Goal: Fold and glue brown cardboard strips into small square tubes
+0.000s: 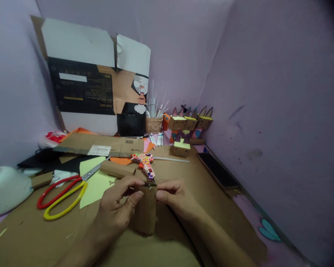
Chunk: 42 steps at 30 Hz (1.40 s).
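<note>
A folded cardboard tube stands upright in front of me, its top rim creased. My left hand pinches the upper left side of it between thumb and fingers. On the opposite side, my right hand grips the top right edge the same way. Just beyond the tube lies a floral-patterned glue gun with a clear glue stick pointing right. Another cardboard tube rests behind my left hand. Scissors with red and yellow handles lie open on pale yellow paper.
A cardboard sheet covers the table. Small cardboard animal heads with ears stand at the back right. A phone lies by the right wall, and a white bowl at left. A large flattened box leans behind a flat cardboard piece.
</note>
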Each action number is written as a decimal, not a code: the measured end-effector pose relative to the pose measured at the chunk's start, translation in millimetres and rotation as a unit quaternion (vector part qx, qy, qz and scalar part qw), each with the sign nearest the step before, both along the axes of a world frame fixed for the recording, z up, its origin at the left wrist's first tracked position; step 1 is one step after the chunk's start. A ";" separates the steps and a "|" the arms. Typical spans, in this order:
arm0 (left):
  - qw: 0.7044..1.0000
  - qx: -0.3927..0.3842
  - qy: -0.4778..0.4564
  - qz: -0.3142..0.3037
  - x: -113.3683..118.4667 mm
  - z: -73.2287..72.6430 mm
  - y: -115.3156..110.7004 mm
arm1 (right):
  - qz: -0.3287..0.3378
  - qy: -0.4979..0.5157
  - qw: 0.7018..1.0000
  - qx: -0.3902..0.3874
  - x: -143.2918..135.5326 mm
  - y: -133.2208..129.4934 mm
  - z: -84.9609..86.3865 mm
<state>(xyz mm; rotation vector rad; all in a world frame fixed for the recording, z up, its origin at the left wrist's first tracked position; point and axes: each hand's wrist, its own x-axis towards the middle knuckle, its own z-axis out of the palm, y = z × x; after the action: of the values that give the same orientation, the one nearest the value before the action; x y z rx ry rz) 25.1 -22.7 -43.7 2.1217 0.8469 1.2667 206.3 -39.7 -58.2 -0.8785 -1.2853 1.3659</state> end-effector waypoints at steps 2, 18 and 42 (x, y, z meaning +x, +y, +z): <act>0.999 0.011 0.021 -0.029 -3.1 4.4 -0.4 | 0.006 0.026 1.000 -0.011 0.0 -1.3 -0.2; 0.995 -0.048 0.037 -0.078 -5.2 9.2 -0.9 | -0.046 -0.110 0.964 0.236 -0.1 -9.8 15.8; 0.992 0.009 0.068 -0.102 -6.4 16.0 9.2 | -0.026 -0.372 0.888 0.268 2.6 -3.7 61.3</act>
<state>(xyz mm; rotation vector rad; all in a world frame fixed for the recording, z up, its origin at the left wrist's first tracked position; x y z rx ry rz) 18.6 -13.5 -27.7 2.2644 0.6551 1.0396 208.9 -43.3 3.2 -1.0587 -2.0714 0.5431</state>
